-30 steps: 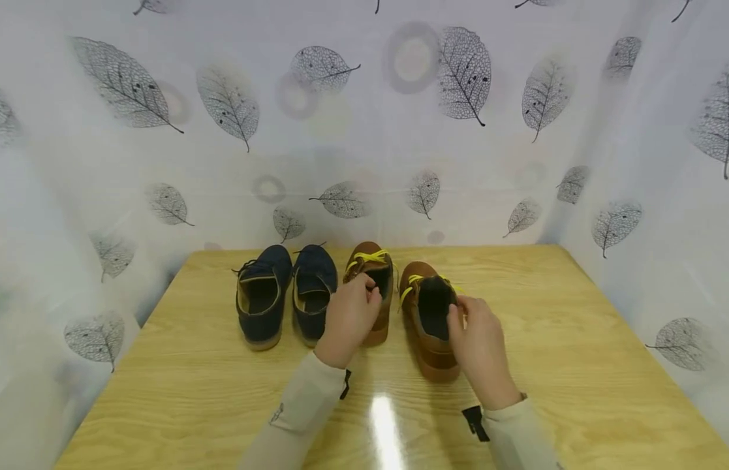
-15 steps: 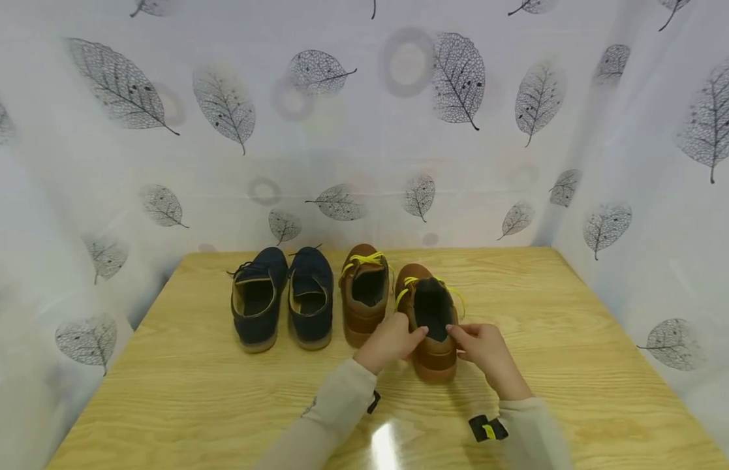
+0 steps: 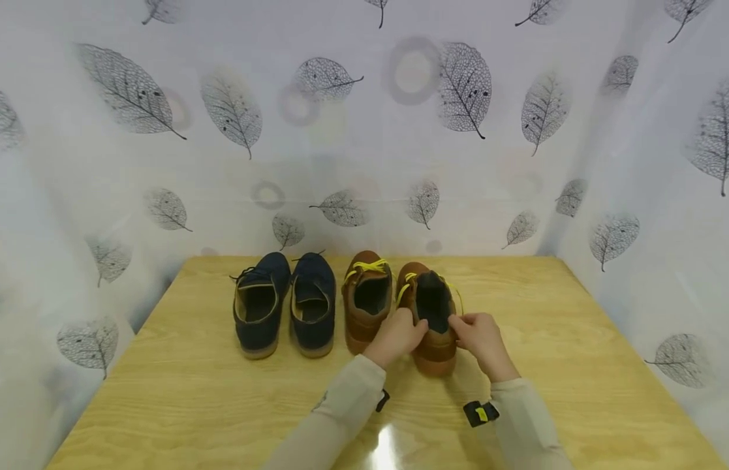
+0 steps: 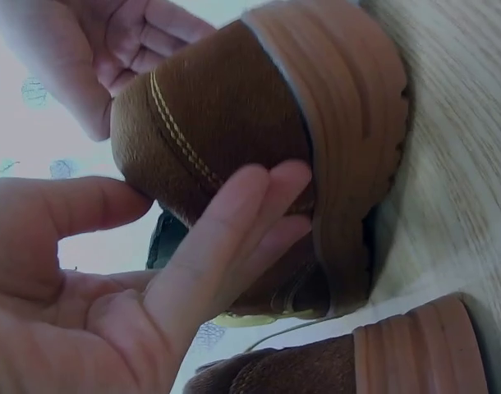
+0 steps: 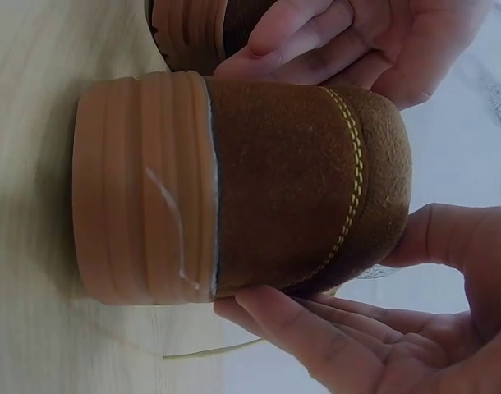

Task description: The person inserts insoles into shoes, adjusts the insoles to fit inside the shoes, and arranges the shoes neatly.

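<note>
A brown shoe (image 3: 436, 358) with yellow laces stands on the table, its toe pointing away and its heel nearest me. My left hand (image 3: 399, 335) grips its left side, thumb at the collar and fingers along the outer wall. On the opposite side my right hand (image 3: 483, 339) pinches the collar between thumb and fingers. Both wrist views show the heel (image 5: 275, 164) with yellow double stitching and a thick tan sole (image 4: 349, 123). Close to its left stands the matching brown shoe (image 3: 364, 320), partly hidden behind my left hand.
Two dark blue shoes, the outer one (image 3: 260, 336) and the inner one (image 3: 314, 336), stand in the same row farther left. Behind the wooden table (image 3: 575, 365) hangs a white curtain (image 3: 364, 156) with leaf prints, also along both sides.
My left hand has come from the left brown shoe to the right one, and my right hand has shifted back toward its heel. That shoe now sits slightly closer to its mate.
</note>
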Tool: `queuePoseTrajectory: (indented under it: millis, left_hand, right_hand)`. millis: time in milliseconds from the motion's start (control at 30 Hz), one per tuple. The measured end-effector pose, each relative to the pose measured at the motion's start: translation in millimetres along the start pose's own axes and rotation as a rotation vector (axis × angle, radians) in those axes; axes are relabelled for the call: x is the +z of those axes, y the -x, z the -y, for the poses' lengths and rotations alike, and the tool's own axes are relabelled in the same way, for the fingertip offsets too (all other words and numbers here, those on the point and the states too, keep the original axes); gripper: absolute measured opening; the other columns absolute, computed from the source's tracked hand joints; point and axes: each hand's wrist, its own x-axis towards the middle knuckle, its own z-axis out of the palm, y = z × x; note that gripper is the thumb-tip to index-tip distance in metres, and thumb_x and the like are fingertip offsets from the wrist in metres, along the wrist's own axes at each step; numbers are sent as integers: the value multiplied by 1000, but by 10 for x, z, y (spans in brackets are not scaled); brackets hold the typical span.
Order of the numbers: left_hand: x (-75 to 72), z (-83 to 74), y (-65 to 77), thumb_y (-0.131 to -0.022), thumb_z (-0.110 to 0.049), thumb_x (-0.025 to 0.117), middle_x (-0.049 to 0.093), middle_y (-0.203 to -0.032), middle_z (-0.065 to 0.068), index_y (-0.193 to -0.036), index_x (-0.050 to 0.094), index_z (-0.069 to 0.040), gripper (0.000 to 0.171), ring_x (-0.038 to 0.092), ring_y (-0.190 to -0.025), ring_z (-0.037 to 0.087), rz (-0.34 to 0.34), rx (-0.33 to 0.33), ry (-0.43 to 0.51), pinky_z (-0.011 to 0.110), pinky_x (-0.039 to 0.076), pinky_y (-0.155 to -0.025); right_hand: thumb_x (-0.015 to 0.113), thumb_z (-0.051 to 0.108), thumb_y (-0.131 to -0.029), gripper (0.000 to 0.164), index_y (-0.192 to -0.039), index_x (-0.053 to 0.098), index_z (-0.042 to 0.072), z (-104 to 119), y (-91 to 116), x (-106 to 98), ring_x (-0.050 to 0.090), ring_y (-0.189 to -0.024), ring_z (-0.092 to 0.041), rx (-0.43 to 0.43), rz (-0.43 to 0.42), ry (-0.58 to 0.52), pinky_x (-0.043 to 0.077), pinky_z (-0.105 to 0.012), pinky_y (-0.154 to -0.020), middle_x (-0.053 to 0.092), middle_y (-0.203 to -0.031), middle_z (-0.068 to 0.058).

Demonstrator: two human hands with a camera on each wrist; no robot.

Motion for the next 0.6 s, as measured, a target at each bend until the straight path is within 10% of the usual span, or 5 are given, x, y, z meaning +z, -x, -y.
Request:
queuePoseTrajectory:
  millis: [600]
  left_hand:
    - [27,-7,-7,-103,-29,45,51,-134,25,-135,44,12,53,54,-118,36,9,-4,40,45,47,-92]
  right_hand:
    - [47,18,-97,40,-113,60,-17,6,-130,-13,61,-100,-40,-38,-7,135,53,-46,-82,61,-109,-31]
